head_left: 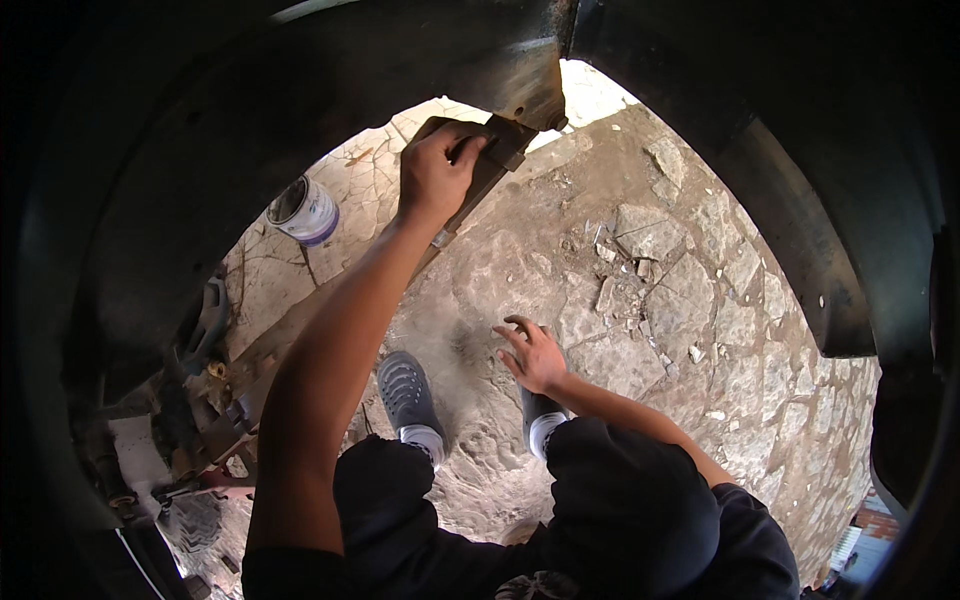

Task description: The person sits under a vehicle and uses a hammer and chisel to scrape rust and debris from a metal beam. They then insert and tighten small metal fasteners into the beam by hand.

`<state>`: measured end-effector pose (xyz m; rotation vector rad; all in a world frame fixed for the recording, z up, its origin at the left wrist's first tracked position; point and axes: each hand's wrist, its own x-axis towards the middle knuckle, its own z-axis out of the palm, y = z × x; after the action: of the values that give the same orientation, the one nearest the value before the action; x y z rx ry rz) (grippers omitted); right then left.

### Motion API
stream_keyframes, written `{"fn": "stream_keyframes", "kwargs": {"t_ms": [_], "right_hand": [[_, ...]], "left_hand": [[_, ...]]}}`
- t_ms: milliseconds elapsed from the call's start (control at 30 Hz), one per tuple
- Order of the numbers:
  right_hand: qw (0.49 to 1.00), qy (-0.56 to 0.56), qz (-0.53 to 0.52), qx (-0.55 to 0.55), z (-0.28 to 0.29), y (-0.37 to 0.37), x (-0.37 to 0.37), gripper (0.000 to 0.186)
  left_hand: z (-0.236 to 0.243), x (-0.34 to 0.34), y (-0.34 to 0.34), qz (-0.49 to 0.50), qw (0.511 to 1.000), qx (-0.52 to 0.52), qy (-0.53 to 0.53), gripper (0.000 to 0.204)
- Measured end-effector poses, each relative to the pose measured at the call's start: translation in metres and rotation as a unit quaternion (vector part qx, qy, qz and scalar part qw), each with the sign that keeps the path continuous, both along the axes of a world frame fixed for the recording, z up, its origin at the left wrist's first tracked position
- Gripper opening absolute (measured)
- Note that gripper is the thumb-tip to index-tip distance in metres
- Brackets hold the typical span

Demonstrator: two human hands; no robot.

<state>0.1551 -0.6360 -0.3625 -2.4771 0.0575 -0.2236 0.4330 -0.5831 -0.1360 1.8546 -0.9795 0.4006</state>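
Fingers of the left hand point(437, 172) grip a long brown metal bar point(478, 178) under dark bodywork point(300, 90); right hand point(535, 357) hangs open, empty, above stone ground point(680, 290).

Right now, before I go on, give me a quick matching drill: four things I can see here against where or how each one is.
Things:
1. left hand
2. right hand
3. paint can
4. grey shoe

States:
A. stands open on the stone paving, left of the raised arm
B. fingers spread, holding nothing
C. on the ground below the forearm
D. grips a flat metal bar overhead

Pairs: 1-D, 2-B, 3-A, 4-C
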Motion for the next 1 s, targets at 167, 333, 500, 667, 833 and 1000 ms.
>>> {"fn": "stream_keyframes", "kwargs": {"t_ms": [167, 333, 500, 667, 833, 1000], "right_hand": [[1.000, 0.017, -0.001, 0.007, -0.002, 0.002, 0.003, 0.045], [0.990, -0.071, -0.045, 0.113, 0.009, -0.012, 0.008, 0.044], [0.952, -0.238, -0.142, 0.129, 0.100, -0.038, 0.067, 0.046], [0.798, -0.301, -0.257, 0.454, 0.203, -0.066, 0.143, 0.071], [0.734, -0.324, -0.333, 0.496, 0.274, -0.069, 0.166, 0.052], [0.652, -0.232, -0.495, 0.525, 0.302, -0.122, 0.213, 0.036]], "left_hand": [[0.009, -0.004, -0.016, 0.015, 0.998, 0.018, -0.050, 0.014], [0.011, -0.002, -0.019, -0.006, 0.998, 0.029, -0.048, 0.009], [0.009, -0.007, -0.013, 0.018, 0.999, 0.028, -0.009, 0.009], [0.007, -0.011, -0.028, 0.104, 0.991, -0.013, 0.078, 0.013], [0.003, 0.001, -0.027, 0.064, 0.996, -0.031, 0.048, 0.017], [0.011, 0.009, -0.016, 0.039, 0.997, 0.052, 0.040, 0.017]]}}
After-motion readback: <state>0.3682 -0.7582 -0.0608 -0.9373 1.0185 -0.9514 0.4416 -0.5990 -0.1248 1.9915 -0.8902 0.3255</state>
